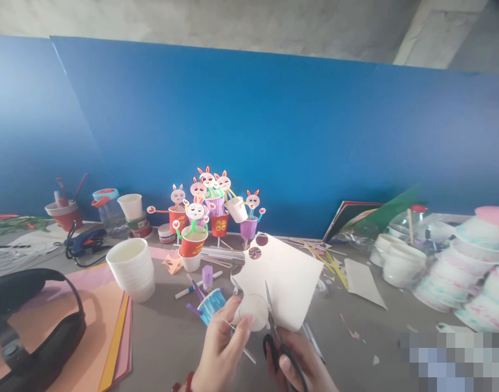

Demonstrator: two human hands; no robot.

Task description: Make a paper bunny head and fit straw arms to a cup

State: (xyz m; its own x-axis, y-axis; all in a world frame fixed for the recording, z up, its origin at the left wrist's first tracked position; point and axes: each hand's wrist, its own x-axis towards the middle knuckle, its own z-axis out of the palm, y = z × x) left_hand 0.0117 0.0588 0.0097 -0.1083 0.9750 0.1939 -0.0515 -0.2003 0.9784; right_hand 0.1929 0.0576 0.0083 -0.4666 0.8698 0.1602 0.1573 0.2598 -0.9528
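Note:
My left hand (225, 340) is closed on a round piece of white paper (257, 313), pinched between thumb and fingers. Behind it spreads a larger sheet of white paper (292, 272) with round holes near its top corner; I cannot tell whether the disc is still joined to it. My right hand (300, 354) grips black-handled scissors (277, 348), their blades pointing up along the disc's right edge. Just beyond my left hand lies a blue-coloured paper cup (211, 306). Farther back stand several rabbit-faced cup figures (196, 211) on red and purple cups.
A stack of white cups (130, 267) stands left, beside coloured paper sheets (98, 321) and black headphones (41, 326). Painted cups (453, 261) are piled at the right. A glue gun (86, 242) lies back left. A blue panel (249, 130) closes off the rear.

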